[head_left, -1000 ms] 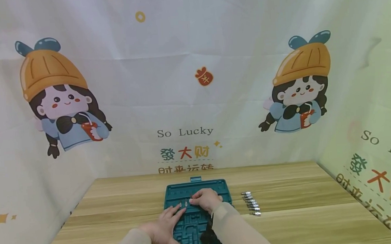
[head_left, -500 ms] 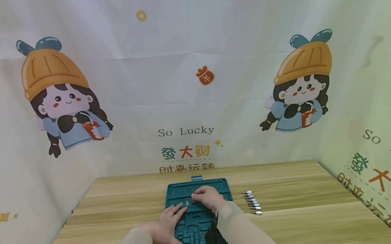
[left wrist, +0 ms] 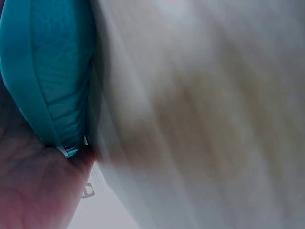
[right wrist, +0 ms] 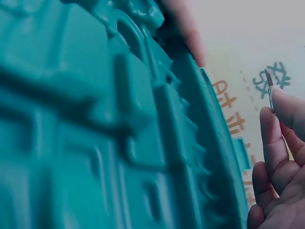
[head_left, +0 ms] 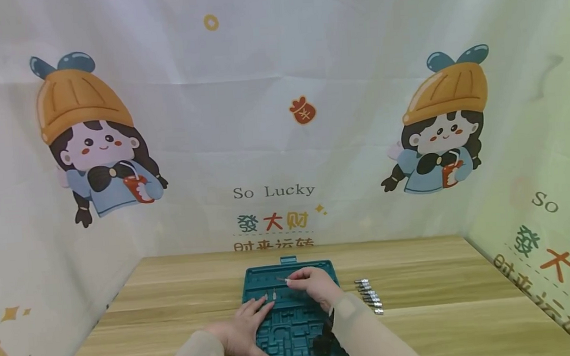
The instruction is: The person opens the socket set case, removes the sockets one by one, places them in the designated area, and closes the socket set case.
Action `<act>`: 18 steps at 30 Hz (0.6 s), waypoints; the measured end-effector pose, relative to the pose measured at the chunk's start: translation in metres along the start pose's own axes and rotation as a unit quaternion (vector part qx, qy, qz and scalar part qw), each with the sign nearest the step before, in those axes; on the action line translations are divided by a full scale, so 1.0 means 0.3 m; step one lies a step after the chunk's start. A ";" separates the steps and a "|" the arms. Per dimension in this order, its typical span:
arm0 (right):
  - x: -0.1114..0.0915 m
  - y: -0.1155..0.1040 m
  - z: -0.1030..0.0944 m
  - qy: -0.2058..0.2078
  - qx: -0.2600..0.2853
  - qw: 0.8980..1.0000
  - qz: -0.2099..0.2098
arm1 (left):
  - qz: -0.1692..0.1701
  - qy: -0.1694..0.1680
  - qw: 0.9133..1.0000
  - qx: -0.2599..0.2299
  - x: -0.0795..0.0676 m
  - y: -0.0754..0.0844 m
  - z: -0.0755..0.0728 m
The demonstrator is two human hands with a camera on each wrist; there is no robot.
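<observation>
right grip (head_left: pixel 316 286) shifted rightward, bit (right wrist: pixel 270 78) tipped leftward

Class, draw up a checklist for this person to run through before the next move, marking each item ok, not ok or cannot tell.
1. Case lying open on the table: ok.
2. Left hand resting on the case: ok.
3. Held bit pinched between the right hand's thumb and fingers: ok.
4. Held bit set into a slot: not ok, raised in the fingers.
5. Two small pieces in the case fully seated: cannot tell, too small.
6. Row of bits stowed: not ok, lying right of the case.
</observation>
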State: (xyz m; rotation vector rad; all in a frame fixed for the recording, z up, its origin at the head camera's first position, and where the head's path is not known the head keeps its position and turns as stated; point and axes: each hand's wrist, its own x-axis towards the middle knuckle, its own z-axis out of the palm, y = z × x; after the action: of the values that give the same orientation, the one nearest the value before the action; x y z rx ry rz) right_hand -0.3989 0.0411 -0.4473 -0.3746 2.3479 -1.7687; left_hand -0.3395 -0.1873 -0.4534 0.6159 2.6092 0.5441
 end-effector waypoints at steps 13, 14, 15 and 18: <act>-0.103 -0.007 -0.228 0.021 -0.055 0.998 -0.009 | 0.017 -0.001 1.000 -0.019 0.001 -0.007 -0.004; -0.111 -0.002 -0.245 0.025 -0.054 0.998 -0.006 | 0.015 -0.002 1.000 -0.019 -0.003 -0.003 -0.006; -0.121 0.004 -0.261 0.028 -0.055 0.998 -0.005 | 0.015 -0.002 1.000 -0.018 -0.006 0.001 -0.008; -0.151 0.022 -0.308 0.023 -0.052 0.998 -0.002 | 0.014 -0.003 1.000 -0.017 -0.011 0.006 -0.007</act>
State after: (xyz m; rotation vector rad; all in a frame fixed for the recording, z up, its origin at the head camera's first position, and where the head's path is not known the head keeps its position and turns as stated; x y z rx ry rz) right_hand -0.3831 0.1413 -0.4284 -0.3582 2.4795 -1.6775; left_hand -0.3372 -0.1882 -0.4498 0.6427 2.5831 0.5924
